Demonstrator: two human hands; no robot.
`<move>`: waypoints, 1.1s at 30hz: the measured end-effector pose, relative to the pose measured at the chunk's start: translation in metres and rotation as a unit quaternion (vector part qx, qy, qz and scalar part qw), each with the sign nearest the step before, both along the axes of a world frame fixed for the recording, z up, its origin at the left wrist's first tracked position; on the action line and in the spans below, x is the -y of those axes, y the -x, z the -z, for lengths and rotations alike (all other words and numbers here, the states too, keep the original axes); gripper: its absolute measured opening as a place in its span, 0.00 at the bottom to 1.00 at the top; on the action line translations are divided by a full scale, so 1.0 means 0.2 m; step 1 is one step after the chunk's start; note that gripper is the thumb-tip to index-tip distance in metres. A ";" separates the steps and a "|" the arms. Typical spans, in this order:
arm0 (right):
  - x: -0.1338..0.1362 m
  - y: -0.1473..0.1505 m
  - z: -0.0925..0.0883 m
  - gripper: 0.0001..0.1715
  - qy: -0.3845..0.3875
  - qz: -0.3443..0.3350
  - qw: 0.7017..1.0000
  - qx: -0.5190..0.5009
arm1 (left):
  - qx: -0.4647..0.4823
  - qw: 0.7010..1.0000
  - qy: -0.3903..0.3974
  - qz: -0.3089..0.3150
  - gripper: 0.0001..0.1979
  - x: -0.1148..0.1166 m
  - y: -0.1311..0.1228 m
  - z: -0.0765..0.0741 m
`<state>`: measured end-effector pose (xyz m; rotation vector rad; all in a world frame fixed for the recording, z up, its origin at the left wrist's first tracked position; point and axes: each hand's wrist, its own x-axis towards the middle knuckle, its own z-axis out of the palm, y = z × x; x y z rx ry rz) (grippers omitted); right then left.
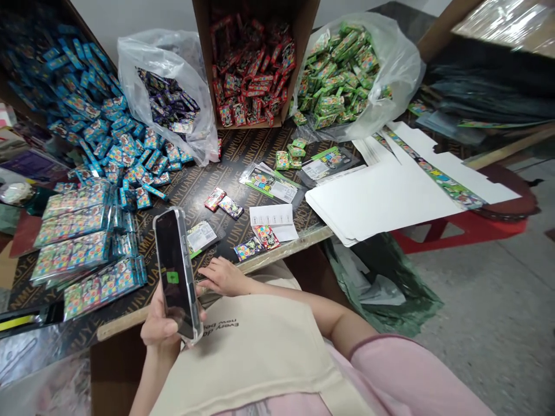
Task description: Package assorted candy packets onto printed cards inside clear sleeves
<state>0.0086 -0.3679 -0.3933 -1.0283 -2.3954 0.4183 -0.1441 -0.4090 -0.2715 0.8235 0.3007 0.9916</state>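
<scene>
My left hand (159, 319) is closed around a smartphone (176, 289) in a clear case, held upright above the table's front edge. Its screen is mostly dark with a small green patch. Close by, my right hand (224, 276) lies on the edge with its fingers stretched out and nothing visible in them. Just beyond those fingers is a clear packet with a label (202, 236). Small colourful boxes (249, 248) and a folded white paper slip (273, 216) lie to its right. A red and a purple box (229, 207) sit farther in.
Filled clear packs (82, 248) are stacked at the left. Behind are loose blue boxes (125, 150), a bag of purple boxes (167, 98), a carton of red ones (255, 75) and a bag of green ones (342, 75). White card sheets (381, 196) overhang the right edge.
</scene>
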 end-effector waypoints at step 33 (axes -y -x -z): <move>0.01 0.03 0.00 0.17 -0.006 0.023 1.000 0.014 | -0.043 0.998 0.006 0.037 0.38 0.11 0.17 0.06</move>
